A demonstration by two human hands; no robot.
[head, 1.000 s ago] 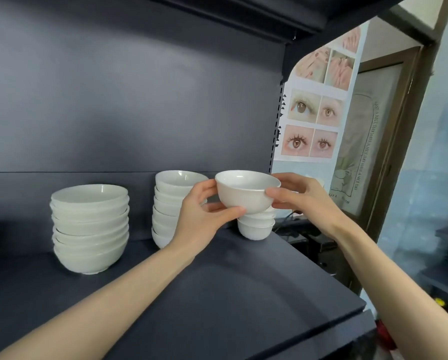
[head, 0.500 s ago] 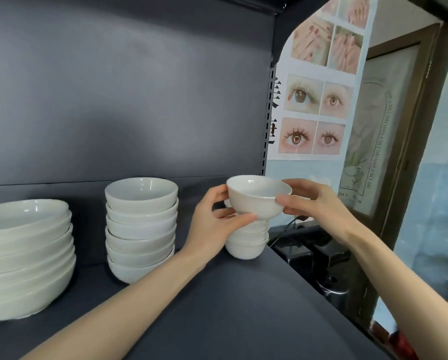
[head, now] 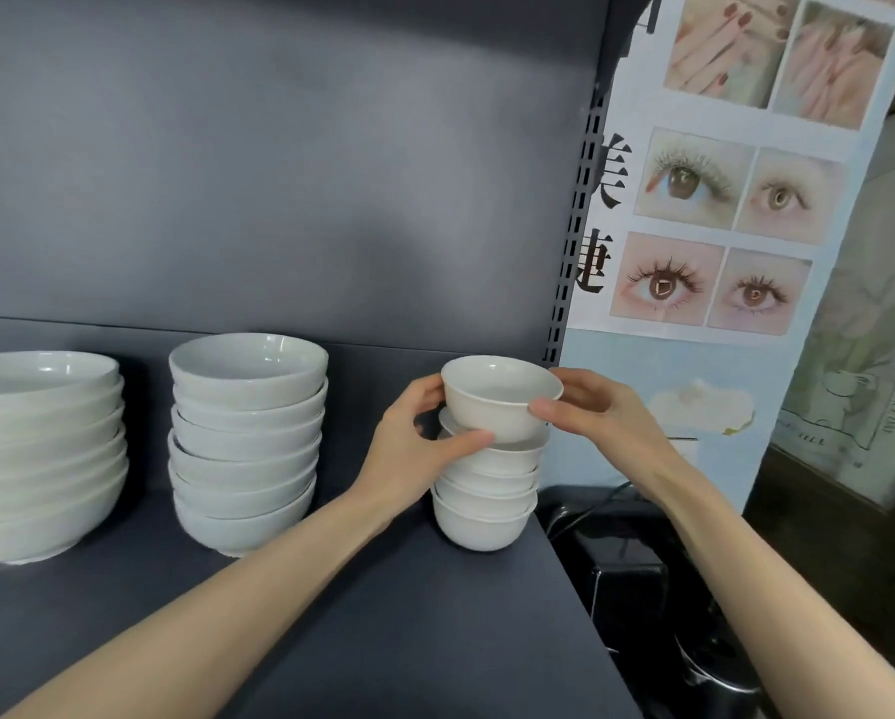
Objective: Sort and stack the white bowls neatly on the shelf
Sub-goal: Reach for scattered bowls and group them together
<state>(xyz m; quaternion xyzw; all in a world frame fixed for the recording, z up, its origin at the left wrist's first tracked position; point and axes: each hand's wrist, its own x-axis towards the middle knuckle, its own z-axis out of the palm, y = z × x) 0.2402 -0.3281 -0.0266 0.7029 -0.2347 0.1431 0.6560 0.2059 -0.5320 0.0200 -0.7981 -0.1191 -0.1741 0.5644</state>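
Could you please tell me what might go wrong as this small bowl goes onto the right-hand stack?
1. The small bowl, gripped by the left hand and right hand, is tilted over the small stack; if released like that, it may not nest and could slide off.
2. That stack stands near the right edge of the shelf; a nudge might tip it over the side.

Three stacks of white bowls, large stack [head: 46, 459], medium stack [head: 245, 443], small stack [head: 487, 503], plus one single bowl [head: 497, 402].
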